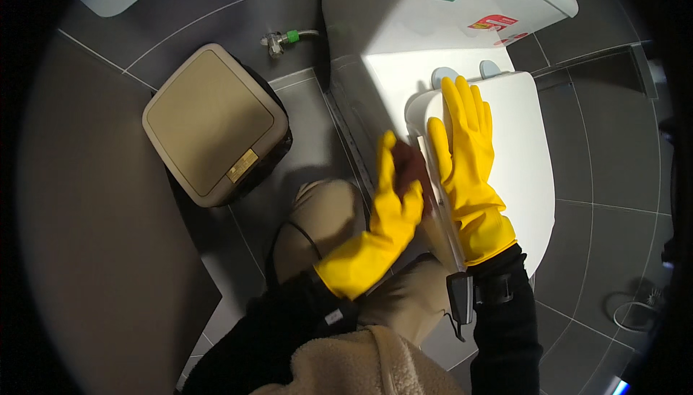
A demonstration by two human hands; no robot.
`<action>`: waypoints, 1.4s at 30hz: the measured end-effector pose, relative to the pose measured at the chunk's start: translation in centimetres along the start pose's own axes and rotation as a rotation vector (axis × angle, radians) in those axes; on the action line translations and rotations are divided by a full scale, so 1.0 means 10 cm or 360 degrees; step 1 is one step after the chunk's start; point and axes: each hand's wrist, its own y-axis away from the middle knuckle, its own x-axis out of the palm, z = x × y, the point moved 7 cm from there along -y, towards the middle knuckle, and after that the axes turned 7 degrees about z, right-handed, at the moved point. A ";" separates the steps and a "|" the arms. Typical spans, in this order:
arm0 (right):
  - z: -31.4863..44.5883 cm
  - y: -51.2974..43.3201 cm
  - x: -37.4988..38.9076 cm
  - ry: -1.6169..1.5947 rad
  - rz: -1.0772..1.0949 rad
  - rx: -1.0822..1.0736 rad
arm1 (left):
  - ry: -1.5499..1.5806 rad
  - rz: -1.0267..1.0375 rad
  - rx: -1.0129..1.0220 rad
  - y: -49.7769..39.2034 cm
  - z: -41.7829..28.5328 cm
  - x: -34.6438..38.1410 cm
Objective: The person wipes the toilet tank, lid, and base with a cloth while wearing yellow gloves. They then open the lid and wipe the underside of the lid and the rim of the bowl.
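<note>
Both hands wear yellow rubber gloves. My left hand (387,216) holds a dark red cloth (410,165) against the near side of a white toilet, just below the seat rim. Its lower edge blurs into the toilet's side. With fingers stretched out and nothing held, my right hand (470,157) rests on the closed white toilet lid (520,151). Behind its fingertips sit two grey hinge caps, one left (444,76) and one right (489,68). The toilet tank (400,11) rises behind them, bearing a green-edged label and red stickers.
Left of the toilet stands a lidded beige trash bin (211,124). A metal angle valve (275,43) with a green collar juts from the dark tiled wall, its hose running toward the toilet. A round metal floor item (634,315) lies at right. My knees are close to the toilet.
</note>
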 end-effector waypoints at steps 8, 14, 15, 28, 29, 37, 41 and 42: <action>-0.01 -0.02 0.00 0.0003 -0.0014 -0.0006 | -0.0100 -0.0481 0.0102 -0.90 0.14 -0.39; 0.01 -0.01 0.00 0.0011 -0.0048 -0.0088 | -0.0270 -0.0180 -0.0230 0.88 0.13 0.36; 0.00 0.00 0.01 -0.0004 -0.0050 -0.0085 | -0.0274 -0.0123 -0.0278 0.97 0.14 0.40; -0.05 0.01 0.03 -0.0022 -0.0114 -0.0092 | -0.0518 -0.0573 -0.0070 -0.79 0.27 -0.37; -0.04 0.02 0.02 -0.0040 -0.0117 -0.0089 | -0.0578 -0.0569 -0.0033 -0.62 0.29 -0.30; -0.01 0.01 -0.01 -0.0026 -0.0034 -0.0005 | -0.0614 -0.0225 0.0078 0.18 0.19 -0.05; 0.03 0.00 -0.06 0.0005 -0.0035 0.0005 | -0.0807 -0.0375 0.0434 -1.10 -0.07 -0.43; 0.04 0.00 -0.07 -0.0023 -0.0047 0.0003 | -0.0446 -0.0246 0.0358 -1.41 -0.04 -0.52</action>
